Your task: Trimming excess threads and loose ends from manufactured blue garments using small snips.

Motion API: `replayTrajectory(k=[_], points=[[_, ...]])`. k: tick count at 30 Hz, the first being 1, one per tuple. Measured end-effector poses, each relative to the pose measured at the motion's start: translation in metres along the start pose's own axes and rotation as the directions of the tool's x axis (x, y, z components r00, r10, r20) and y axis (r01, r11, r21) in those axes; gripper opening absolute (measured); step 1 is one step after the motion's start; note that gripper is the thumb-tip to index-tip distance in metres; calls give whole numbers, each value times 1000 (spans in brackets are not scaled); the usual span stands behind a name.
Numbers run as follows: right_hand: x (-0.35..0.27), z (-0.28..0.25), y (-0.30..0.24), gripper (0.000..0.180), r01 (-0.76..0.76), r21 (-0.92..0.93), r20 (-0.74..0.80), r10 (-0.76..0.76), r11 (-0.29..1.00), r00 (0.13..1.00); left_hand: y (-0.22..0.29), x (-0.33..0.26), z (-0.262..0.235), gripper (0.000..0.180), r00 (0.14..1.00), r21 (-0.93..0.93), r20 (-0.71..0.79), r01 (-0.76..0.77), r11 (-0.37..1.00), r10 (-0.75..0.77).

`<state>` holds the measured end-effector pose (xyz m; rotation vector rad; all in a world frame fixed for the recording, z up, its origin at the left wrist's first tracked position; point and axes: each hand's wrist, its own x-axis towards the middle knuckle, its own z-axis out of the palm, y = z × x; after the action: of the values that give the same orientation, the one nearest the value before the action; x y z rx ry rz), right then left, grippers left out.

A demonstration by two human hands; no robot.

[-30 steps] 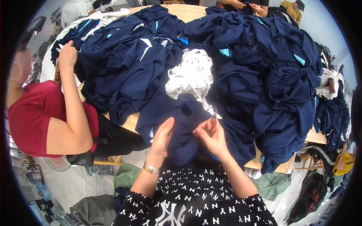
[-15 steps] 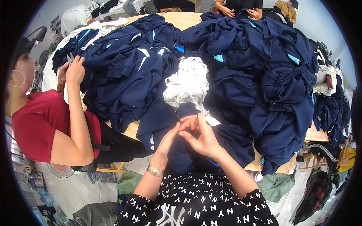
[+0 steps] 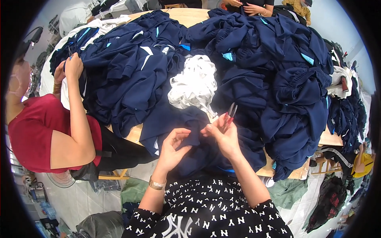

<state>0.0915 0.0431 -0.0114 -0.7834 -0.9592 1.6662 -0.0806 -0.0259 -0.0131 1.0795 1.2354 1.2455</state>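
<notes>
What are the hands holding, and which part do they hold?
The right hand holds small snips by their red handles. The left hand is at the navy cloth; whether it grips can't be told.

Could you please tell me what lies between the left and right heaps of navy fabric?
In the head view, a tangled bundle of white strips lies between the left heap and the right heap.

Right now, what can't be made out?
All in the head view:
Red-handled snips: lower handles hidden by the right hand.
Most of the table: covered by navy garments.
White tape bundle: inner strips hidden by outer loops.
Far co-worker in black: head cut off by upper edge.
</notes>
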Motion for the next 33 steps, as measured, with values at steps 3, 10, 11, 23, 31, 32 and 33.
replayTrajectory(k=[3, 10, 11, 23, 31, 32, 33], points=[[-5, -5, -11, 25, 20, -5, -14, -20, 1000, 1000, 1, -1, -7, 27, 991, -175, 118, 84, 981, -64], [-20, -32, -4, 33, 228, -653, 171, -152, 722, 973, 4, -1, -10, 23, 995, -226, 88, 68, 972, -49], [-24, -30, -10, 35, 236, -732, 209, -118, 639, 971, 5, -1, -10, 24, 993, -220, 103, 81, 972, -60], [-26, -16, -34, 37, 563, -826, 552, -174, 15, 815, 23, -2, -6, 44, 988, -94, 145, -44, 995, 57], [-25, -13, -41, 37, 604, -795, 606, -130, -59, 784, 27, -6, -3, 49, 986, -60, 139, -89, 994, 96], [-25, -13, -41, 37, 604, -794, 607, -130, -60, 784, 27, -6, -2, 50, 986, -54, 141, -82, 995, 89], [-25, -13, -41, 37, 606, -794, 607, -131, -51, 784, 28, -6, -2, 50, 987, -48, 142, -75, 996, 81]])
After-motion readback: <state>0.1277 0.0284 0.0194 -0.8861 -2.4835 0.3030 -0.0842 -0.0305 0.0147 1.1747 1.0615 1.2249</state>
